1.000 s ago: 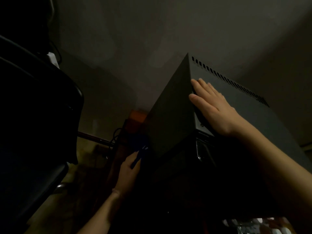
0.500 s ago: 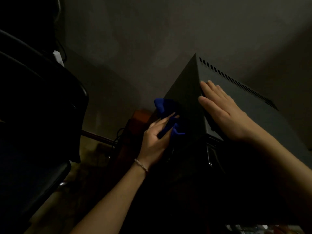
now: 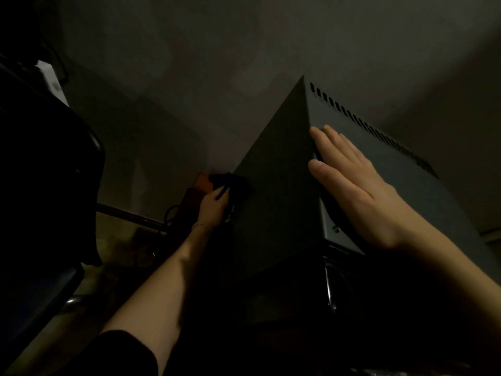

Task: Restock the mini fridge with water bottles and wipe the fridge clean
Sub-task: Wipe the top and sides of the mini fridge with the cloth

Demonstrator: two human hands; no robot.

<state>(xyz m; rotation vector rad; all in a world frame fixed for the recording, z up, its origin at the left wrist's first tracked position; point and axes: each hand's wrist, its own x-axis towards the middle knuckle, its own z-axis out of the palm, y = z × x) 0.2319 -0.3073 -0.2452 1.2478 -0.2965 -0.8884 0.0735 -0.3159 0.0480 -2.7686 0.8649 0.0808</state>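
In the head view, the only one given, a dark and dim scene is shown. The mini fridge [image 3: 276,191] is seen as a boxy dark metal cabinet standing in the middle and right of the frame, close to the wall [image 3: 217,63], with a row of vent slots [image 3: 366,123] along the far edge of its top. The right hand [image 3: 352,185] is laid flat on the top near the corner, fingers straight and together, nothing being gripped. The left hand [image 3: 214,207] is held against the fridge's left side panel, low and toward the back, with a dark blue cloth [image 3: 230,181] pinched under its fingers and pressed to the panel. A dark chair [image 3: 48,199] is seen at the far left, well apart from the fridge. No water bottles can be made out. The wiping step is judged to be in hand. The cabinet is judged to be stiff, smooth and heavy enough not to shift under a wipe when steadied from above; the cloth is judged soft and light, best kept bunched under the fingers so that it is not dropped behind the cabinet.
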